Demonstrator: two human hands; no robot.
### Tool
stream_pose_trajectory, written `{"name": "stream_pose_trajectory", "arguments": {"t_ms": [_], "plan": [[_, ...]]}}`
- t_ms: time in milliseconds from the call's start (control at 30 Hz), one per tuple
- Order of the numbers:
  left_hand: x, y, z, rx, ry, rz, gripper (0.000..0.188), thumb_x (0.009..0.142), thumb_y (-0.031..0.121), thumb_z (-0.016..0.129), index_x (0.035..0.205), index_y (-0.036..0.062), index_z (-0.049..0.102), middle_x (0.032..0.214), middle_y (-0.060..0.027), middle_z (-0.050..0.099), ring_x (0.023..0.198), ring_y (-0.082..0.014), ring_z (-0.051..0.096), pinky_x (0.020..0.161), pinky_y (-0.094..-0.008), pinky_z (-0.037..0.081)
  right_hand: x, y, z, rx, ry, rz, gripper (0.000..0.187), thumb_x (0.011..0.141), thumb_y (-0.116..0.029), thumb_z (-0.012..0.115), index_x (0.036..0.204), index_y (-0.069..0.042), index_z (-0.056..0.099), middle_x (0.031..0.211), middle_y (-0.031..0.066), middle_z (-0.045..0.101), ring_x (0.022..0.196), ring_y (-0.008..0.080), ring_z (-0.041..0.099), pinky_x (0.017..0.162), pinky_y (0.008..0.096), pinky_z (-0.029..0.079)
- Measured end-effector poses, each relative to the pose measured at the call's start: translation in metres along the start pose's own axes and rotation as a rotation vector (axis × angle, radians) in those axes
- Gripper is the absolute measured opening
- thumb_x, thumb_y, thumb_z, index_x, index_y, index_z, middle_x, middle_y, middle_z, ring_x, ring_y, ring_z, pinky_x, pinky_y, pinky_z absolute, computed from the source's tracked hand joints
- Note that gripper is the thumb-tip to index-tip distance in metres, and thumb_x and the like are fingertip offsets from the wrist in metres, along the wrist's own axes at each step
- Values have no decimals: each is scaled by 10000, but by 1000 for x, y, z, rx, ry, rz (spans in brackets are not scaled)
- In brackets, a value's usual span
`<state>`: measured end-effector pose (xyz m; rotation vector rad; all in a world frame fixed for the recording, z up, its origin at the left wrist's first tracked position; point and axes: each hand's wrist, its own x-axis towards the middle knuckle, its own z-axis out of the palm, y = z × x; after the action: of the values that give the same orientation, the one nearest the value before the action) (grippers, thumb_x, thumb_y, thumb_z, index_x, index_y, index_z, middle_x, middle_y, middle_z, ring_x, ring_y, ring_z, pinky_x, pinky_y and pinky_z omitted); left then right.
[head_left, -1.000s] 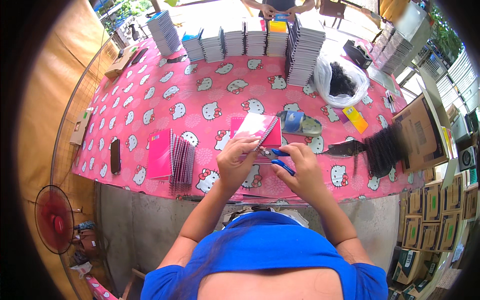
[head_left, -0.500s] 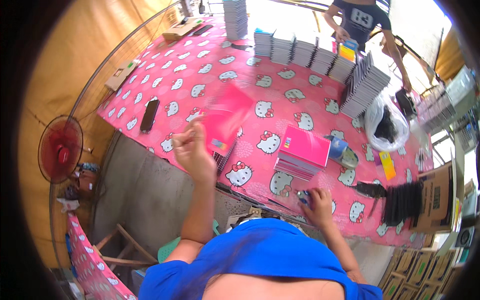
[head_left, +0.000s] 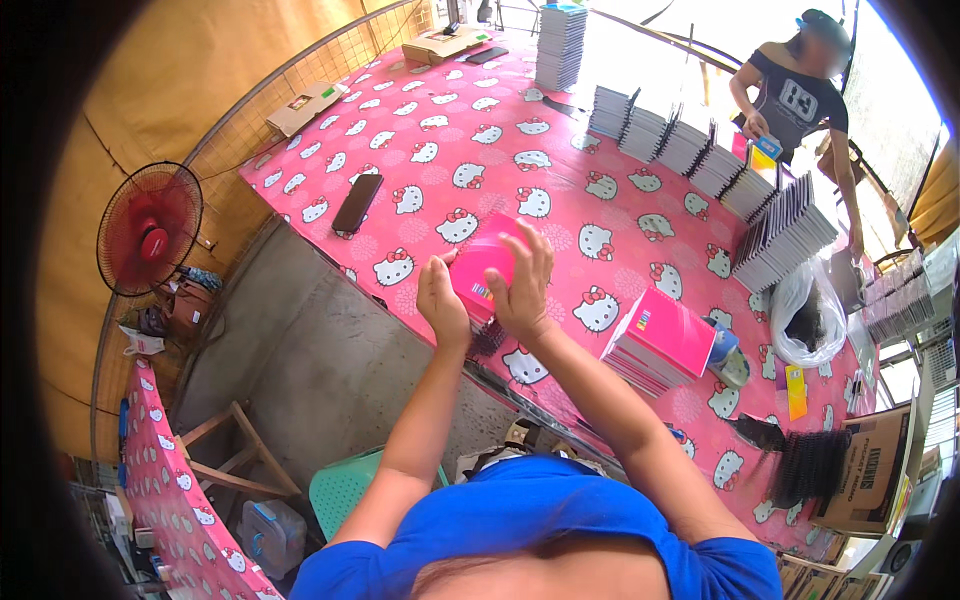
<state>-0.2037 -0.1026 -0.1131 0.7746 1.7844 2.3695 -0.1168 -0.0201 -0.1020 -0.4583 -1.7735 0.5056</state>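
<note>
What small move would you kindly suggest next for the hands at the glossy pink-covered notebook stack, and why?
Perhaps gently press the glossy pink-covered notebook stack square, since the left hand is at its left edge and the open right hand is at its right side.

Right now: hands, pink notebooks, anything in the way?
Left hand at left edge of pink notebook stack; right hand open over its right side. Black phone lies left, clear of both.

blue top (head_left: pixel 560 505) | short sleeves (head_left: pixel 738 565) | bare forearms (head_left: pixel 413 425) | left hand (head_left: pixel 442 303), right hand (head_left: pixel 524 292): bare
</note>
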Motion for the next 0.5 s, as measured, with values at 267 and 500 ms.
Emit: {"name": "stream_pose_trajectory", "arguments": {"t_ms": [267, 500], "plan": [[5, -7, -4, -85, 74, 10, 114, 952, 120, 569, 960, 9, 593, 999, -86, 644, 929, -109, 566, 832, -262, 453, 25, 33, -1, 311, -77, 617, 277, 949, -264, 562, 985, 10, 588, 957, 150, 609, 898, 267, 568, 827, 372, 443], [18, -20, -23, -184, -47, -25, 136, 901, 18, 611, 1017, 35, 543, 1012, -93, 637, 914, -112, 576, 819, -233, 465, 20, -22, -75, 32, 24, -38, 292, 822, -153, 710, 1051, -21, 585, 1092, 174, 579, 1037, 320, 547, 883, 397, 440]]}}
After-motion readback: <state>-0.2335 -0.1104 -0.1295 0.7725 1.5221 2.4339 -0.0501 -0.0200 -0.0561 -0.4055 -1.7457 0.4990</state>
